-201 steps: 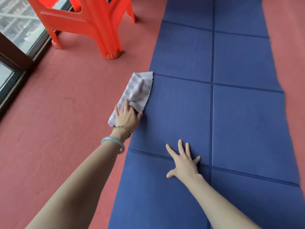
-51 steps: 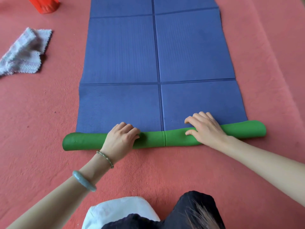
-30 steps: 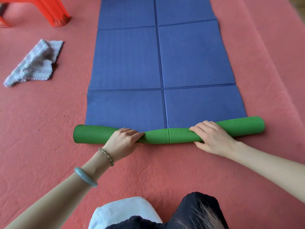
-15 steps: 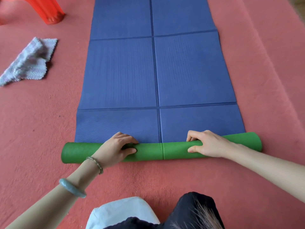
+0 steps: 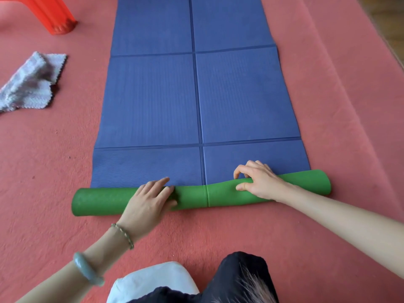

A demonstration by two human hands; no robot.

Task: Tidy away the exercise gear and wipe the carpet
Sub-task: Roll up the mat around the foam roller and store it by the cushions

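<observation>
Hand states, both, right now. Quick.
Left hand: open, fingers pressing flat on the green mat roll.
Right hand: closed, fingers curled round the green mat roll.

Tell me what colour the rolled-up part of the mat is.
The roll is green; the flat mat is blue. Head view shows it best.

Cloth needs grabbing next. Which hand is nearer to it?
Left. The left hand is on the roll, right of the cloth; the right hand is farther right.
</observation>
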